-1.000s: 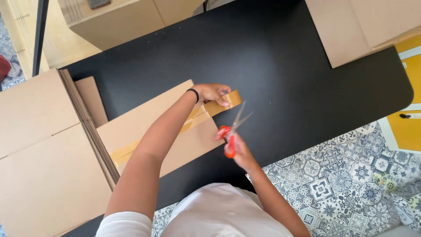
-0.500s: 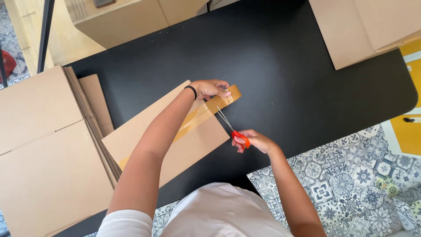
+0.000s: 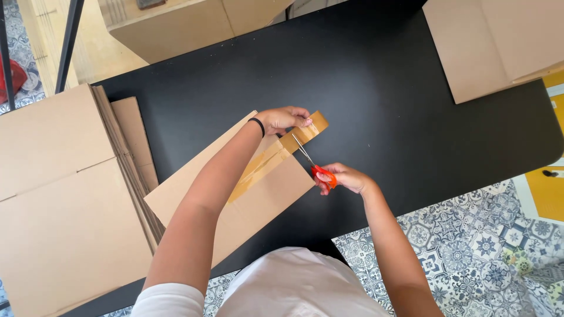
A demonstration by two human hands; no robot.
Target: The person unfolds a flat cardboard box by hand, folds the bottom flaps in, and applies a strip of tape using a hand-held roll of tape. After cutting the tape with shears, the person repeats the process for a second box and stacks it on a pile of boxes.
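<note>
A flattened cardboard box (image 3: 258, 194) lies on the black table (image 3: 376, 88) in front of me, with a strip of brown packing tape (image 3: 305, 132) running along its seam and past its far edge. My left hand (image 3: 285, 119) pinches the free end of that tape and holds it taut. My right hand (image 3: 343, 178) grips red-handled scissors (image 3: 314, 164), and their blades point up at the tape just beyond the box's edge.
A tall stack of flat cardboard sheets (image 3: 59, 199) fills the table's left side. Another cardboard box (image 3: 493, 41) sits at the far right corner, and a third box (image 3: 182, 23) stands beyond the table's far edge. Patterned floor tiles (image 3: 470, 246) show at lower right.
My right hand has swung the scissors from beside the box up to the tape, blades now against the strip. My left hand keeps holding the tape end.
</note>
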